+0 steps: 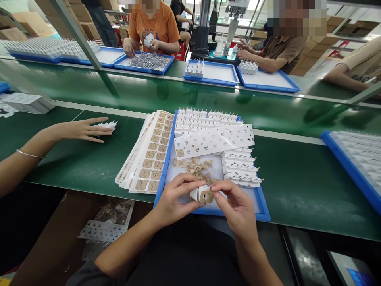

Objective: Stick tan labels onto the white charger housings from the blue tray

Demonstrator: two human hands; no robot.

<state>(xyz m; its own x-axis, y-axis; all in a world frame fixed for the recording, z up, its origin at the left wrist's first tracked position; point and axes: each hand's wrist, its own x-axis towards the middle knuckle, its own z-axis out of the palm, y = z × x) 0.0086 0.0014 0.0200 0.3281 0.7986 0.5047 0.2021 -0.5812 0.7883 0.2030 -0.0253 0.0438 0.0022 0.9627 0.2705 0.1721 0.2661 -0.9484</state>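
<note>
The blue tray (pixel 264 206) at the table's near edge is holding rows of white plugs (pixel 205 118), perforated sheets (pixel 208 141) and loose tan stickers (pixel 195 165). Over its near rim, the left hand (pixel 174 200) and right hand (pixel 235 206) are each pinching one stickered plug (pixel 202 194). Sticker sheets (pixel 150 155) are lying just beside the tray's left edge, and a co-worker's hand (pixel 81 129) is touching another plug (pixel 106 126) farther left.

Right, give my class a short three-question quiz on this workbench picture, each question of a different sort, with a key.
1. True or false: both of the person's hands, the left hand and the right hand, hold one white charger plug.
2. Multiple choice: the stack of label sheets lies where against the blue tray? A) on its left edge B) to its right C) under it
3. Fill in: a co-worker's hand at the left touches a white ____ on the green belt.

Key: 1 true; 2 A; 3 plug.
</note>
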